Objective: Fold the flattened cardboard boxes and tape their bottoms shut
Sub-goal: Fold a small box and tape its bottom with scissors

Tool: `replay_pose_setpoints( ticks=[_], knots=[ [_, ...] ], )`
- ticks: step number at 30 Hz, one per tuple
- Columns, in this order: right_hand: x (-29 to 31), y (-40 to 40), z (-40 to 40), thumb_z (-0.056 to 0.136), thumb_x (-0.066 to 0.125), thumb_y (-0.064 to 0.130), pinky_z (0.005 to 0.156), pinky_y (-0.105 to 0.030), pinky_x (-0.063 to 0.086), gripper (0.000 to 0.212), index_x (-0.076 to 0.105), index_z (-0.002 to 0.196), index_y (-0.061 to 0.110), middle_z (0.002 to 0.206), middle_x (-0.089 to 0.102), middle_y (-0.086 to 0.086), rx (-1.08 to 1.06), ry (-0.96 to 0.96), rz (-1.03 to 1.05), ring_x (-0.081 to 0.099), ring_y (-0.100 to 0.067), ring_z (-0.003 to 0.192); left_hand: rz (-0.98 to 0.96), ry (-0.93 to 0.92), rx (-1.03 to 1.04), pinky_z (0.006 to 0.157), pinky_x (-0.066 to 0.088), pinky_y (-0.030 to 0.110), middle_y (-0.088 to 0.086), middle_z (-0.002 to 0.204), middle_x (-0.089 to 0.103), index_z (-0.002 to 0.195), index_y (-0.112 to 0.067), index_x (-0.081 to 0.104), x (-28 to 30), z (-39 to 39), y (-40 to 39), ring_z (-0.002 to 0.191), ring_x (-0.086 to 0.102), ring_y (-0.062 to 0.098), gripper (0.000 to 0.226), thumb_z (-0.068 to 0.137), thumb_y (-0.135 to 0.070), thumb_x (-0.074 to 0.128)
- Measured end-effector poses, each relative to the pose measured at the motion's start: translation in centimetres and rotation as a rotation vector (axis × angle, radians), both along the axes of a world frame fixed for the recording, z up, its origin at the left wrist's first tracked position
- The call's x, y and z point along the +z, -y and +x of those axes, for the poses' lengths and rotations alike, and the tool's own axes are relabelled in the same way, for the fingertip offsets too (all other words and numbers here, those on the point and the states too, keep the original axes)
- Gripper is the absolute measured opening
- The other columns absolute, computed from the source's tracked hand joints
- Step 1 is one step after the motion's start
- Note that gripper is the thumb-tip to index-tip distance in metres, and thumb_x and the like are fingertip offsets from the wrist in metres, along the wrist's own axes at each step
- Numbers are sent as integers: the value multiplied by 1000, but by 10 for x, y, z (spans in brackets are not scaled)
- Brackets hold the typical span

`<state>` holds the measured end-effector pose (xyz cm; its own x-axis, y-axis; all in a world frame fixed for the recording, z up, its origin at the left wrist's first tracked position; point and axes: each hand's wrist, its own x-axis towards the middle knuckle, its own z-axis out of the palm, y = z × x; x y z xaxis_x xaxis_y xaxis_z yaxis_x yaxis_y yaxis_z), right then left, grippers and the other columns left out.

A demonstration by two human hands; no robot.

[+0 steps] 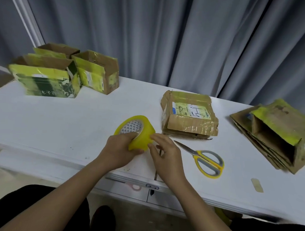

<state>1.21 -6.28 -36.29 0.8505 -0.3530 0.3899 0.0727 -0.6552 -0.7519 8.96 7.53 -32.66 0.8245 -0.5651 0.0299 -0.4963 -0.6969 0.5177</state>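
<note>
My left hand [119, 149] grips a yellow roll of tape [138, 130] near the table's front edge, thumb inside its core. My right hand [165, 153] touches the roll's outer face with its fingertips, fingers curled as if picking at the tape. Just behind the roll lies a small stack of flattened cardboard boxes [189, 113] with a label on top. At the far right a pile of flattened boxes [253, 136] carries one opened box [279, 132] lying on its side. Several folded boxes [65, 72] with yellow tape stand at the back left.
Yellow-handled scissors [206, 160] lie on the white table [41, 123] right of my right hand. A small strip of tape [257, 185] lies near the front right edge. Grey curtains [170, 36] hang behind the table.
</note>
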Motion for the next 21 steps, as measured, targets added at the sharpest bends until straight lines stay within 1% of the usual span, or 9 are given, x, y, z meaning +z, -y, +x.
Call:
replay_pose_setpoints(
  ticks=[3, 5, 6, 9, 11, 13, 17, 19, 21],
  knots=[
    [4, -4, 0, 89, 59, 19, 90, -28, 49, 29, 69, 113, 7, 117, 64, -4, -27, 49, -66, 61, -17, 105, -53, -84, 24, 94, 37, 26, 1, 134, 55, 129, -19, 53, 2, -3, -1, 122, 49, 23, 49, 86, -36, 66],
    [8, -3, -1, 90, 58, 15, 86, -21, 48, 26, 67, 113, 9, 112, 64, -2, -36, 77, -53, 59, -13, 98, -97, -141, 26, 95, 42, 29, 0, 130, 58, 126, -22, 56, -2, -3, -2, 119, 52, 24, 47, 83, -38, 68],
    [11, -2, -1, 90, 59, 11, 83, -18, 47, 24, 66, 114, 12, 109, 63, 0, -40, 77, -4, 59, -9, 94, -109, -154, 27, 95, 43, 32, 0, 129, 59, 125, -22, 56, -3, -4, -2, 118, 53, 24, 48, 82, -40, 68],
    [18, 5, -1, 89, 59, 1, 75, -19, 50, 37, 57, 119, 24, 101, 61, 1, -52, 34, 158, 58, -6, 86, -91, -131, 37, 97, 42, 31, 1, 133, 56, 130, -21, 53, -5, -10, 0, 119, 51, 24, 53, 83, -41, 67],
    [20, 10, -2, 89, 60, 1, 76, -19, 50, 44, 53, 126, 23, 99, 63, 0, -63, 17, 217, 59, -7, 86, -87, -113, 39, 97, 40, 30, 2, 134, 55, 131, -20, 51, -5, -12, 3, 120, 50, 24, 53, 84, -41, 66],
    [20, 13, -4, 89, 63, 4, 78, -16, 50, 46, 52, 131, 22, 97, 67, 4, -86, 5, 231, 61, -6, 87, -95, -118, 38, 95, 42, 31, 2, 131, 57, 128, -20, 52, -5, -13, 6, 117, 52, 25, 51, 84, -43, 65],
    [22, 15, -6, 87, 65, 3, 76, -15, 50, 44, 58, 126, 20, 88, 70, 5, -133, 8, 180, 64, -3, 80, -80, -101, 37, 93, 42, 32, 2, 127, 59, 125, -20, 54, -6, -15, 10, 115, 53, 25, 48, 84, -44, 64],
    [23, 17, -7, 86, 66, 2, 72, -7, 46, 42, 59, 124, 20, 83, 70, 6, -142, 9, 183, 63, -1, 81, -79, -91, 32, 92, 42, 31, 3, 127, 59, 125, -20, 53, -7, -16, 12, 115, 53, 25, 49, 84, -44, 64],
    [23, 19, -7, 86, 65, 1, 70, -4, 44, 42, 59, 124, 18, 81, 69, 5, -142, 7, 198, 62, 1, 82, -72, -84, 28, 94, 41, 31, 2, 129, 58, 128, -21, 52, -7, -17, 14, 117, 52, 25, 51, 85, -45, 63]
  ],
)
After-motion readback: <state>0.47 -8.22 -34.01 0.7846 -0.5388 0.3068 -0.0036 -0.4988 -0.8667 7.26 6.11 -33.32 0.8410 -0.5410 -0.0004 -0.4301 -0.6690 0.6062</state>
